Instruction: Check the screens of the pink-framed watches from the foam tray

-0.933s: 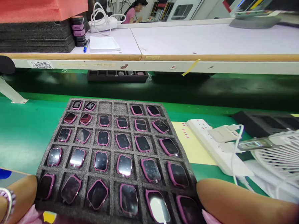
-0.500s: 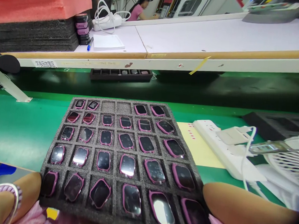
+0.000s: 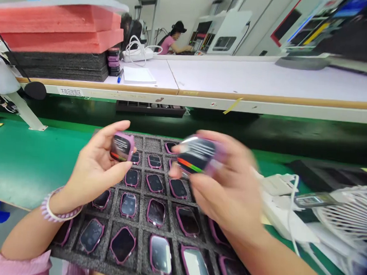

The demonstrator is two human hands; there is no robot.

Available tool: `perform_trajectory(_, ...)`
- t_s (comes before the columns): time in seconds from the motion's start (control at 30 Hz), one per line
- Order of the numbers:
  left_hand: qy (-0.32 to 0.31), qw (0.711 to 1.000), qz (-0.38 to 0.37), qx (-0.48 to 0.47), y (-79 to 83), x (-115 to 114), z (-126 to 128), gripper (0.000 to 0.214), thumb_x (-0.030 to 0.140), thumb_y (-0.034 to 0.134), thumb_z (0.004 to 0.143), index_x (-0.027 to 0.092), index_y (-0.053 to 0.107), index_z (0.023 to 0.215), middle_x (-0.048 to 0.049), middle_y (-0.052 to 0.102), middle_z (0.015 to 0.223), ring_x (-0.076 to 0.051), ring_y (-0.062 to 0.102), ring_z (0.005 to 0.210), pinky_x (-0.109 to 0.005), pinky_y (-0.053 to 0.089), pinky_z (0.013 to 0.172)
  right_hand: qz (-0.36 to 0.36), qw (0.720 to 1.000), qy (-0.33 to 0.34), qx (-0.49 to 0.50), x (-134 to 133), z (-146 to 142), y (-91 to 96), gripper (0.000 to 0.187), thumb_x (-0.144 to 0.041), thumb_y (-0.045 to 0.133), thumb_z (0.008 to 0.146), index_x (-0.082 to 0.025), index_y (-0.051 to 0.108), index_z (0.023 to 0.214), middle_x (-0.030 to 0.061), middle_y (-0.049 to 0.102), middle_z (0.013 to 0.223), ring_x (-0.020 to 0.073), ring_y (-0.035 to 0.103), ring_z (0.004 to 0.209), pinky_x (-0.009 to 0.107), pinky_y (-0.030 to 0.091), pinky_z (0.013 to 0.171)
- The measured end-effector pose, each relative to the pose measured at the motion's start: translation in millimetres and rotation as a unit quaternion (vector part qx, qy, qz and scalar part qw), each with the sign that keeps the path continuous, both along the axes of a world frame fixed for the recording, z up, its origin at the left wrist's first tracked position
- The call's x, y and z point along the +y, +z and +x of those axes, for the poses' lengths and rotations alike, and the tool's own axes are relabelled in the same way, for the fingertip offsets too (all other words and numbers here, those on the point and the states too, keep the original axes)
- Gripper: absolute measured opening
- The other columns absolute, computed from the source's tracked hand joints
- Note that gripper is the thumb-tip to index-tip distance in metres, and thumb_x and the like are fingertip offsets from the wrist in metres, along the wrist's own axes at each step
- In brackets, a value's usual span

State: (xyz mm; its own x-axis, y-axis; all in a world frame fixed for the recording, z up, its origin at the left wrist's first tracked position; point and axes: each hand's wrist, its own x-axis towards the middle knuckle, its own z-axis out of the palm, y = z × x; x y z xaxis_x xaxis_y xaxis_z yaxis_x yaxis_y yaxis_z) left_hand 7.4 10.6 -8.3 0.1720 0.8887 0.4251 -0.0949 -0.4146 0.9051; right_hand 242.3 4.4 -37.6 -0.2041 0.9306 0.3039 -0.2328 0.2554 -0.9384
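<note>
My left hand point(image 3: 100, 162) grips a smartwatch body point(image 3: 122, 146) with a purple-pink case, thumb below and fingers behind; its lit screen shows text and a red-orange strip. In my right hand point(image 3: 227, 181), blurred by motion, is a second smartwatch point(image 3: 196, 155), its lit screen showing white lines and a red-to-green bar. Both are held above a black foam tray point(image 3: 142, 192) of square compartments. Strapless purple-cased watches with mostly dark screens, such as this one point(image 3: 123, 244), sit in many compartments. My hands and forearms hide parts of the tray's left and right sides.
A white power strip point(image 3: 278, 216) with cables and a white fan point(image 3: 348, 216) lie right of the tray. Behind runs a raised shelf point(image 3: 236, 76) with red point(image 3: 60, 22) and black foam blocks point(image 3: 61, 65). A long black tray point(image 3: 148, 108) sits under it. A person works in the background.
Both hands have come up over the tray, each now holding a lit smartwatch. Before, only the forearms showed at the tray's sides. The camera view has tilted upward.
</note>
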Motion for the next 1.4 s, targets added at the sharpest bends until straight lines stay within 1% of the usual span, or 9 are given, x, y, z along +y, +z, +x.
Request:
perform_trajectory(0.1, -0.014, 0.998, -0.053, 0.012, -16.5, 17, 10, 0.062, 0.019, 0.079, 0.082, 0.021, 0.053, 0.139, -0.0079, 0.068, 0.117, -0.016, 0.068, 0.099, -0.023, 0.059, 0.081, -0.102, 0.987, 0.104, 0.063, 23, -15, -6.1, 0.053, -0.035, 0.087, 0.087, -0.030, 0.060, 0.133, 0.0038, 0.068, 0.103, 0.0217, 0.071, 0.083, 0.036, 0.062, 0.076)
perform_trajectory(0.2, -0.037, 0.996, -0.083, -0.002, -29.2, 27, 13, 0.071, 0.020, 0.078, 0.081, 0.022, 0.045, 0.145, -0.0092, 0.067, 0.120, -0.017, 0.069, 0.100, -0.024, 0.061, 0.083, -0.159, 0.973, 0.145, 0.086, 39, -24, -15.8, 0.062, -0.025, 0.087, 0.080, -0.026, 0.056, 0.134, 0.0037, 0.069, 0.108, 0.0206, 0.072, 0.088, 0.035, 0.061, 0.083)
perform_trajectory(0.27, -0.046, 0.994, -0.102, -0.001, -33.5, 30, 13, 0.073, 0.020, 0.077, 0.081, 0.022, 0.044, 0.145, -0.0084, 0.067, 0.117, -0.015, 0.070, 0.089, -0.023, 0.062, 0.077, -0.153, 0.975, 0.140, 0.081, 42, -25, -20.1, 0.062, -0.022, 0.085, 0.080, -0.025, 0.055, 0.135, 0.0027, 0.068, 0.104, 0.0188, 0.071, 0.085, 0.033, 0.059, 0.082)
perform_trajectory(0.4, -0.045, 0.993, -0.105, 0.009, -37.0, 33, 13, 0.056, 0.021, 0.076, 0.081, 0.018, 0.056, 0.133, -0.0073, 0.067, 0.112, -0.008, 0.067, 0.068, -0.020, 0.060, 0.065, -0.117, 0.985, 0.109, 0.059, 40, -26, -21.5, 0.053, -0.022, 0.082, 0.080, -0.024, 0.056, 0.127, 0.0005, 0.066, 0.095, 0.0163, 0.066, 0.074, 0.030, 0.054, 0.070)
perform_trajectory(0.67, -0.057, 0.991, -0.124, -0.007, -40.1, 33, 15, 0.057, 0.021, 0.069, 0.081, 0.017, 0.056, 0.136, -0.0108, 0.068, 0.123, -0.013, 0.075, 0.073, -0.027, 0.066, 0.074, -0.114, 0.988, 0.081, 0.060, 41, -27, -21.4, 0.046, -0.021, 0.079, 0.074, -0.023, 0.059, 0.116, 0.0000, 0.063, 0.095, 0.0147, 0.059, 0.067, 0.030, 0.048, 0.065)
perform_trajectory(0.93, -0.049, 0.988, -0.145, -0.013, -39.4, 32, 18, 0.050, 0.028, 0.070, 0.084, 0.016, 0.062, 0.131, -0.0083, 0.072, 0.114, -0.015, 0.076, 0.071, -0.024, 0.067, 0.070, -0.114, 0.987, 0.071, 0.088, 46, -29, -27.7, 0.045, -0.027, 0.089, 0.075, -0.021, 0.062, 0.111, -0.0015, 0.062, 0.091, 0.0101, 0.053, 0.061, 0.023, 0.045, 0.058)
perform_trajectory(1.07, -0.046, 0.987, -0.149, -0.023, -35.8, 33, 18, 0.049, 0.026, 0.070, 0.082, 0.017, 0.064, 0.130, -0.0055, 0.073, 0.109, -0.016, 0.076, 0.071, -0.023, 0.067, 0.069, -0.111, 0.987, 0.077, 0.087, 47, -28, -25.7, 0.046, -0.027, 0.088, 0.074, -0.021, 0.062, 0.112, -0.0008, 0.063, 0.093, 0.0109, 0.055, 0.063, 0.024, 0.048, 0.059)
perform_trajectory(1.2, -0.051, 0.988, -0.144, -0.035, -24.5, 38, 17, 0.050, 0.025, 0.069, 0.079, 0.016, 0.065, 0.128, -0.0026, 0.073, 0.099, -0.016, 0.076, 0.069, -0.024, 0.067, 0.069, -0.094, 0.988, 0.081, 0.090, 52, -26, -14.0, 0.043, -0.026, 0.085, 0.075, -0.021, 0.063, 0.112, -0.0001, 0.063, 0.096, 0.0117, 0.056, 0.064, 0.025, 0.050, 0.060)
perform_trajectory(1.4, -0.055, 0.995, -0.082, -0.017, 16.6, 61, 19, 0.050, 0.024, 0.064, 0.076, 0.014, 0.066, 0.125, -0.0020, 0.071, 0.095, -0.015, 0.075, 0.065, -0.024, 0.065, 0.064, -0.031, 0.988, 0.129, 0.083, 85, -23, 18.4, 0.040, -0.042, 0.082, 0.083, -0.018, 0.063, 0.110, 0.0030, 0.066, 0.091, 0.0137, 0.058, 0.061, 0.025, 0.051, 0.056)
